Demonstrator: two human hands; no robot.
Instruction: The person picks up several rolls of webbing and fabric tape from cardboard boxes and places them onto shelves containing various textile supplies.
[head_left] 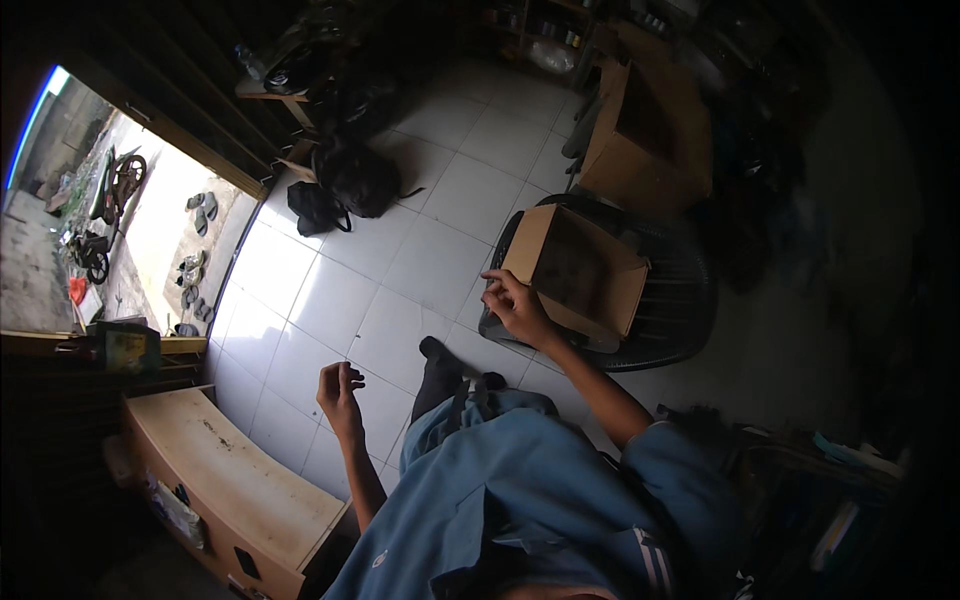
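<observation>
Right hand (pixel 515 310) fingers loosely bent, apart, nothing seen in it; left hand (pixel 341 392) curled, can't tell if closed; cardboard box (pixel 527 243) just beyond and right of right hand, contact unclear, on dark chair (pixel 690 310); opened already, not closed; tan, boxy, shadowed inside, contents unclear

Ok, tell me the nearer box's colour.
The nearer box is brown; head view shows it best.

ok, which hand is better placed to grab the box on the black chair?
Right, probably. The right hand shows beside the open box on the black chair and looks empty. The left hand is farther off, over the floor, nearer the wooden cabinet.
</observation>
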